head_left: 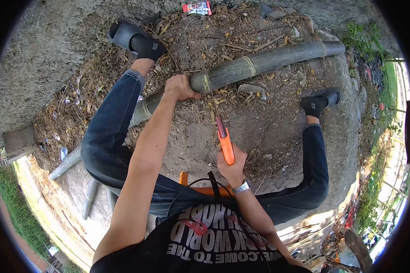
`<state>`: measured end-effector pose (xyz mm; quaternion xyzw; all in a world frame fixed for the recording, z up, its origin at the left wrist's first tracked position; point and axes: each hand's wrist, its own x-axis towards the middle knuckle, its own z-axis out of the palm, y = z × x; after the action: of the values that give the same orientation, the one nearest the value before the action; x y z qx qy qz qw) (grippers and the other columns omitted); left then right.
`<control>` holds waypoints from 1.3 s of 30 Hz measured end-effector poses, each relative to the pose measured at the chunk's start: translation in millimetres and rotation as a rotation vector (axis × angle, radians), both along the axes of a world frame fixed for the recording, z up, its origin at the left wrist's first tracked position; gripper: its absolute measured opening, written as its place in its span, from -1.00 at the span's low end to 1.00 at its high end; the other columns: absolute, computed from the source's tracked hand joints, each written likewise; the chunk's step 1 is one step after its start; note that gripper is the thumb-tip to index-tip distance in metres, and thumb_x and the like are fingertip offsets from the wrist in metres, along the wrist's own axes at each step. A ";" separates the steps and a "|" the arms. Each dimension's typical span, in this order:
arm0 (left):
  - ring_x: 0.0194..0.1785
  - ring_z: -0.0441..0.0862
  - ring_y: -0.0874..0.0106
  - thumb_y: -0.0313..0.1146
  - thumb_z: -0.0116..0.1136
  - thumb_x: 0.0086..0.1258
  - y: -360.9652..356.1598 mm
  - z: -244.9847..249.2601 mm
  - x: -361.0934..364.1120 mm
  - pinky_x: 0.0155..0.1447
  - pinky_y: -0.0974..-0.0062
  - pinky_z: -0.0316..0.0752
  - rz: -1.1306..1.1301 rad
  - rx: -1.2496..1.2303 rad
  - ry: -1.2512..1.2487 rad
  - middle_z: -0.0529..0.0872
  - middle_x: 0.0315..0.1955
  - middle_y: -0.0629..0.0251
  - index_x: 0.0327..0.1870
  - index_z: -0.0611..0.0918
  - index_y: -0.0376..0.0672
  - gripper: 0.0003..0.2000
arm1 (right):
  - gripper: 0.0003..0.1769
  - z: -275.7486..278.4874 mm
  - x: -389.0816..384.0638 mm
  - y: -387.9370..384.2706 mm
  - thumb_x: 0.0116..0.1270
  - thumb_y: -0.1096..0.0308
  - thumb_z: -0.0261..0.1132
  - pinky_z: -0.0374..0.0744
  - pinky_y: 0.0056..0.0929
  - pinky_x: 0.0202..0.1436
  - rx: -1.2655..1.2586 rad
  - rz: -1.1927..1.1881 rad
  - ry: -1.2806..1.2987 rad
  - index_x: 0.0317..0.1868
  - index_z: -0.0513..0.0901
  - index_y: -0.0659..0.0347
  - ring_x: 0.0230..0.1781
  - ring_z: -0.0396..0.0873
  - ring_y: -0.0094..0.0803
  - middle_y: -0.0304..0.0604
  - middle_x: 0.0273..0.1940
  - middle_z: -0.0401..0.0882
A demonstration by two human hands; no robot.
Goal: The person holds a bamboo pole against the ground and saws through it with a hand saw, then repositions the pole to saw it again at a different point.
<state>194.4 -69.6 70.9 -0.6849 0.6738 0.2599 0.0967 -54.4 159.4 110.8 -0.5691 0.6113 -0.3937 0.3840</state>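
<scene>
Our left hand (180,87) clasps the bamboo pole (259,63); our right hand (231,166) fists the orange-handled knife (225,142).

1 long grey-green bamboo pole (259,63). 2 hands: left hand (180,87) on pole, right hand (232,164) on its near side. 1 orange-handled cutting blade (225,144). 2 black rubber sandals (136,42). 1 red snack wrapper (197,7) beyond pole.

Lots of green, orange and black here

Bamboo pole (241,68) is dull grey-green with pale tan node rings, saw handle (226,148) bright orange, jeans (109,132) dark blue, sandals (134,38) black, shirt (205,241) black with white lettering, wrapper (197,7) red.
</scene>
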 end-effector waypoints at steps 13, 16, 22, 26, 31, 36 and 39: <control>0.40 0.63 -0.12 0.16 0.63 0.02 25.9 0.8 22.9 0.47 0.04 0.55 0.397 -0.423 0.333 0.66 0.30 -0.28 0.47 0.52 -0.32 0.02 | -0.86 1.6 10.3 -55.0 0.27 0.49 0.37 0.58 -0.24 -0.38 -0.015 -0.012 -0.027 -0.19 0.75 0.34 -0.55 0.66 -0.13 0.02 -0.48 0.68; 0.14 0.79 -0.11 -0.07 0.55 0.24 47.6 116.5 11.8 0.29 0.07 0.67 0.309 -0.564 0.300 0.82 0.02 -0.13 0.36 0.64 -0.29 -0.30 | -0.85 -7.4 9.0 -57.6 0.27 0.49 0.38 0.59 -0.23 -0.37 -0.035 0.010 0.003 -0.17 0.75 0.35 -0.54 0.67 -0.14 0.01 -0.48 0.67; -0.06 0.86 0.29 -0.19 0.38 0.47 99.4 336.5 -120.5 0.05 0.21 0.76 -0.728 -0.192 0.079 0.89 -0.08 0.29 0.18 0.77 -0.22 -0.62 | -0.82 -35.8 6.1 -48.2 0.31 0.47 0.40 0.59 -0.27 -0.34 -0.189 0.161 0.026 -0.11 0.78 0.33 -0.49 0.65 -0.31 -0.06 -0.45 0.68; -0.07 0.86 0.28 -0.19 0.38 0.46 78.3 325.8 -130.1 0.03 0.21 0.76 -0.938 -0.009 -0.018 0.88 -0.09 0.28 0.17 0.77 -0.22 -0.62 | -0.82 -41.4 21.9 -52.3 0.35 0.45 0.40 0.59 -0.27 -0.35 -0.145 0.099 0.129 -0.09 0.78 0.33 -0.50 0.65 -0.33 -0.07 -0.45 0.70; -0.08 0.87 0.27 -0.19 0.39 0.44 68.0 320.7 -124.5 0.00 0.21 0.76 -0.913 -0.045 -0.094 0.88 -0.10 0.26 0.15 0.77 -0.22 -0.62 | -0.82 -92.7 6.9 -50.8 0.40 0.43 0.40 0.59 -0.27 -0.35 -0.210 -0.015 0.321 -0.07 0.78 0.34 -0.50 0.65 -0.36 -0.09 -0.44 0.72; -0.10 0.87 0.26 -0.19 0.40 0.42 35.4 291.1 -54.7 -0.03 0.21 0.76 -0.657 -0.169 -0.143 0.88 -0.11 0.23 0.14 0.77 -0.22 -0.63 | -0.88 -33.6 6.6 -50.5 0.35 0.47 0.38 0.55 -0.30 -0.38 -0.125 0.094 0.072 -0.16 0.76 0.34 -0.52 0.62 -0.41 -0.10 -0.49 0.64; -0.10 0.87 0.25 -0.19 0.41 0.41 17.0 267.2 -7.1 -0.05 0.20 0.76 -0.476 -0.244 -0.180 0.88 -0.11 0.22 0.13 0.77 -0.22 -0.63 | -0.89 -15.1 16.1 -47.8 0.33 0.49 0.38 0.53 -0.31 -0.39 -0.032 -0.018 -0.019 -0.19 0.74 0.36 -0.54 0.60 -0.39 -0.09 -0.49 0.62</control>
<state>187.3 -52.6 338.1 -0.5344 0.8306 0.0852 0.1312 -38.3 111.6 95.7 -0.5661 0.6063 -0.4122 0.3768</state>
